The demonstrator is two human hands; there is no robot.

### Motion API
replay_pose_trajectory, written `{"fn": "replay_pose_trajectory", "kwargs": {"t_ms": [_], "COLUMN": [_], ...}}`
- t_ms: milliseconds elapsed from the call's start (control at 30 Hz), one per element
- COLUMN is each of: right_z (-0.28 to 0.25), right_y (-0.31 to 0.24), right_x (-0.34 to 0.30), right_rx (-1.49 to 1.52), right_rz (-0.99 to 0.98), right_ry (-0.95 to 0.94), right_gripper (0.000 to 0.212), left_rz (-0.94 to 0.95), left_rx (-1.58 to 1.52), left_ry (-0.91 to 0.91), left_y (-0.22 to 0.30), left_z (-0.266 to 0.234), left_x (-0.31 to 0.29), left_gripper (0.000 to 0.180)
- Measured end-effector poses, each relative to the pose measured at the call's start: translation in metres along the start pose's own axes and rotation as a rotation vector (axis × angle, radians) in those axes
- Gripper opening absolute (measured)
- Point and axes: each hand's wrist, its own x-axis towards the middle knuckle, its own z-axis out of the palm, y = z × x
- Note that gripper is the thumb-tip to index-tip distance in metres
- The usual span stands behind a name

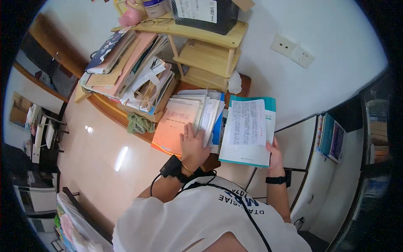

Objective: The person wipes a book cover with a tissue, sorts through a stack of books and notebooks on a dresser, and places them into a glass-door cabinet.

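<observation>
My left hand (194, 146) lies flat, fingers spread, on an orange booklet (178, 119) and the edge of the papers beside it. Those white sheets (206, 110) overlap in a stack on the desk, with something blue under their right side. With my right hand (275, 156) I grip the lower right edge of a teal-edged notebook (247, 156), tilted slightly to the right of the stack. A densely written loose sheet (247, 122) rests on its pale page. My right thumb shows at the edge; the other fingers are mostly hidden beneath.
A tall pile of folders and papers (121, 69) fills the desk's left side, with a green cloth (140, 124) below it. Behind stands a small wooden shelf (208, 56) bearing a black box (203, 17). Wall sockets (292, 50) are at right, above a white cabinet (312, 176) with books (331, 138).
</observation>
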Motion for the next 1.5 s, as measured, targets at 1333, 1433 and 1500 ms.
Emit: {"fn": "replay_pose_trajectory", "kwargs": {"t_ms": [1333, 1433, 1500], "right_z": [0.069, 0.069, 0.078], "right_y": [0.024, 0.009, 0.000], "right_x": [0.035, 0.035, 0.038], "right_rx": [-0.261, -0.276, -0.315], "right_rz": [0.352, 0.366, 0.279], "right_ry": [-0.007, -0.086, -0.081], "right_gripper": [0.039, 0.045, 0.047], "left_rz": [-0.588, -0.633, -0.647], "left_rx": [-1.573, -1.673, -1.690], "left_ry": [-0.150, -0.137, -0.125], "left_y": [-0.100, -0.089, -0.086], "left_z": [-0.029, -0.034, -0.033], "left_x": [0.022, 0.025, 0.024], "left_gripper": [0.055, 0.053, 0.052]}}
